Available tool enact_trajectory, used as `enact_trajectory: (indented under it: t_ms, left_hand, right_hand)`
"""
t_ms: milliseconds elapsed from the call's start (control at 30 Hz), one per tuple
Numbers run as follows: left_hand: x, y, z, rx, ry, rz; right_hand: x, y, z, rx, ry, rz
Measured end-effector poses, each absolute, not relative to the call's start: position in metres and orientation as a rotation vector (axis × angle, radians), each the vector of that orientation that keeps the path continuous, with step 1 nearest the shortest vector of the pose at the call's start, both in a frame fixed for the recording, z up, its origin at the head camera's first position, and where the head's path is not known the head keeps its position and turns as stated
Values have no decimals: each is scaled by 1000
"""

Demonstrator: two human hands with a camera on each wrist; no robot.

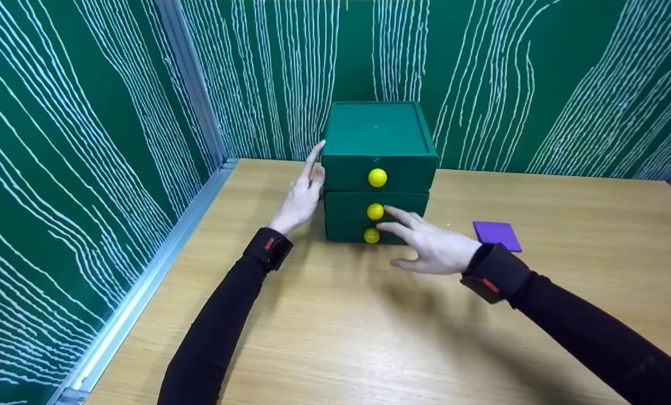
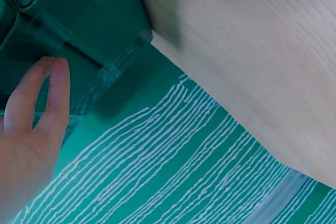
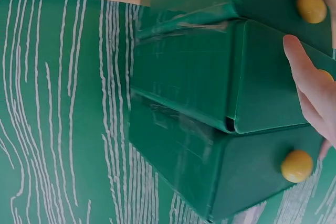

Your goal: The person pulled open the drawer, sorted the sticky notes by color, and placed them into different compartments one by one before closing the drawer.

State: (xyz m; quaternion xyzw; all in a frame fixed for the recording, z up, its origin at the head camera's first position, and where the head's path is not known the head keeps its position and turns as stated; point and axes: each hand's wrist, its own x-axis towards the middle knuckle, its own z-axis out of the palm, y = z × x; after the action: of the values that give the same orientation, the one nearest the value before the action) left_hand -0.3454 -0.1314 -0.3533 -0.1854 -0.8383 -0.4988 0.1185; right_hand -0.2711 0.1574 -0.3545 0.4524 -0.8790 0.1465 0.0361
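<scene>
A green box of three stacked drawers [image 1: 376, 130] stands on the table, each drawer front with a round yellow knob. My left hand [image 1: 303, 198] rests against its left side, fingers straight. In the left wrist view, two fingertips of that hand [image 2: 31, 124] touch the taped green side. My right hand [image 1: 435, 246] is at the drawer fronts, fingers spread and slightly bent. Its index fingertip is beside the middle knob [image 1: 375, 211], and another finger reaches toward the bottom knob [image 1: 371, 235]. The right wrist view shows the middle knob [image 3: 326, 75] partly hidden by a finger.
A flat purple square [image 1: 497, 235] lies on the wooden table [image 1: 324, 337], right of the drawers and close to my right wrist. Green walls [image 1: 482, 84] with white wavy lines stand behind and at the left. A metal rail [image 1: 144, 287] runs along the left edge.
</scene>
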Motion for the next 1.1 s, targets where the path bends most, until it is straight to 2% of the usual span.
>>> enact_trajectory:
  t_ms: [367,700,1100]
  left_hand:
    - [-346,-129,-354,-503,-2473,-1430]
    - [-339,-129,-374,-474,-2619,-1393]
    - [-324,-128,-393,-371,-2715,-1370]
  right_hand:
    - [-278,156,-353,1391,-2671,473]
    - [-274,156,-374,1440,-2797,469]
    - [-293,143,-390,1362,-3066,643]
